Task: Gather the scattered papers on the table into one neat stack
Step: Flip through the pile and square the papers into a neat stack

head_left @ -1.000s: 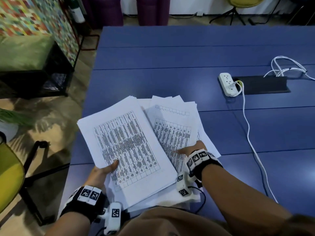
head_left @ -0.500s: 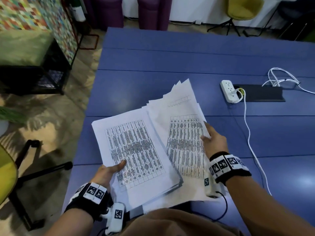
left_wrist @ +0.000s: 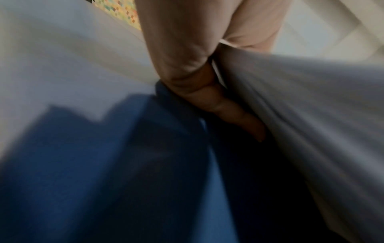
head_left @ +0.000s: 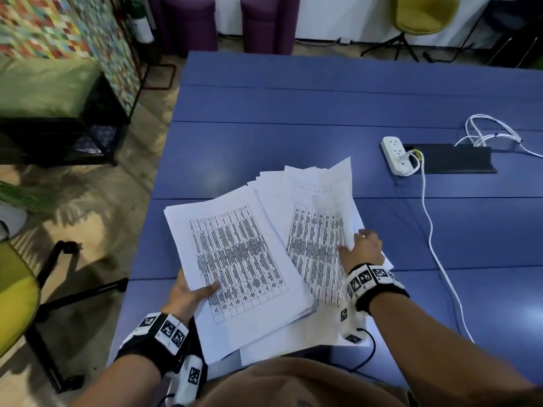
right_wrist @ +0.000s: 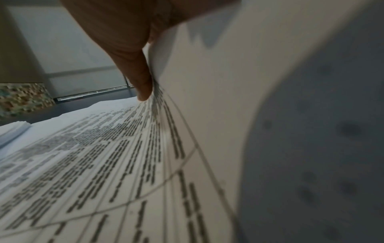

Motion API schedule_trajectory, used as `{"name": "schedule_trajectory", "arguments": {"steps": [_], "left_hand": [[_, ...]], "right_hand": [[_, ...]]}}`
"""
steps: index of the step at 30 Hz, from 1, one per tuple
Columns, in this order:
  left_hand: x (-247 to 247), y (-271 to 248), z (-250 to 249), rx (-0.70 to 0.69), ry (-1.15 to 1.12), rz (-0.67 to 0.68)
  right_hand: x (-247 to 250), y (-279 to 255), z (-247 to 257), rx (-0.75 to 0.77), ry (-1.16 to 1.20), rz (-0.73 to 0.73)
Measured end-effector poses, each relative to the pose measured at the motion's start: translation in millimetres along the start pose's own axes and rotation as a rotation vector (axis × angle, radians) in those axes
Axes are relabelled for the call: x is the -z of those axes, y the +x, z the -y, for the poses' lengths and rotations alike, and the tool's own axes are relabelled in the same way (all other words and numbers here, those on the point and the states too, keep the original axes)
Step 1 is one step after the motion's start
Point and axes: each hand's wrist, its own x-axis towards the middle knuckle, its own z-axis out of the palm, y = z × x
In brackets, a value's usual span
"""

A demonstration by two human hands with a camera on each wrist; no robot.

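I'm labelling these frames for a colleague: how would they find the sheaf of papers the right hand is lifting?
On the blue table, two paper piles fan out. The right-hand sheaf is the one whose right edge curls upward, pinched by the right hand, beside the left hand's flatter pile.

- Left sheaf of papers sits at the table's near left corner, and its near left edge hangs out past the table's side.
- Left hand is at that near left edge, thumb on top, fingers under the sheets.
- Right sheaf lies just beside it on the right, partly tucked under the left sheaf, fanned toward the far side.
- Right hand is on the right sheaf's right edge, thumb on the top sheet.
- Power strip lies farther back and to the right, well apart from the papers.
- Its cable runs toward the near edge, right of the right hand.
- Chair stands on the floor, left of the table.
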Motion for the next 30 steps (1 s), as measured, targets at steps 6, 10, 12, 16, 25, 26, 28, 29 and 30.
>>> {"name": "schedule_trajectory", "arguments": {"steps": [6, 10, 12, 16, 25, 26, 28, 29, 30], "left_hand": [[-6, -5, 7, -0.028, -0.081, -0.053], [-10, -10, 10, 0.003, -0.170, -0.066], [-14, -12, 11, 0.006, -0.187, -0.035], [-37, -20, 4, 0.013, -0.195, 0.021], [-59, -9, 19, 0.126, 0.113, 0.003], [-54, -5, 24, 0.195, 0.087, -0.017], [-51, -5, 26, 0.334, -0.102, 0.029], [-55, -9, 22, 0.358, -0.144, 0.096], [-59, -15, 16, 0.347, -0.140, 0.135]], "right_hand": [[25, 3, 8, 0.014, 0.282, 0.093], [89, 13, 14, 0.178, 0.359, -0.173], [133, 19, 21, 0.293, 0.490, -0.283], [201, 21, 45, 0.421, 0.850, -0.309], [74, 5, 35, 0.180, 0.487, 0.263], [56, -3, 31, 0.151, 0.392, 0.326], [27, -19, 28, 0.122, 0.262, 0.409], [16, -27, 28, 0.117, 0.232, 0.445], [8, -34, 31, 0.113, 0.210, 0.467]]}}
